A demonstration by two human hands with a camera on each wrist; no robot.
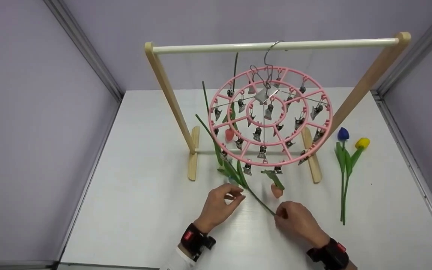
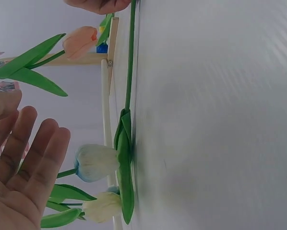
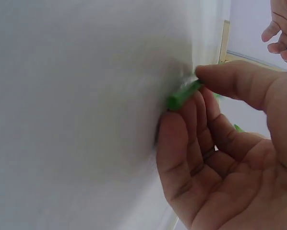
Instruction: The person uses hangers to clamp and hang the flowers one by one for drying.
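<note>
Two hands low: right hand (image 1: 298,221) pinches green stem (image 1: 261,202); left hand (image 1: 219,204) relaxed, empty.

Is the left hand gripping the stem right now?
No, the left hand is open with its fingers straight, clear of the stem; only the right hand pinches the stem's end.

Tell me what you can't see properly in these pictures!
- Head view: the flower head by the left hand is hidden behind its fingers.
- Right wrist view: the green stem is blurred and mostly covered by the right hand.
- Left wrist view: the pink clip hanger is cut off at the left edge.
</note>
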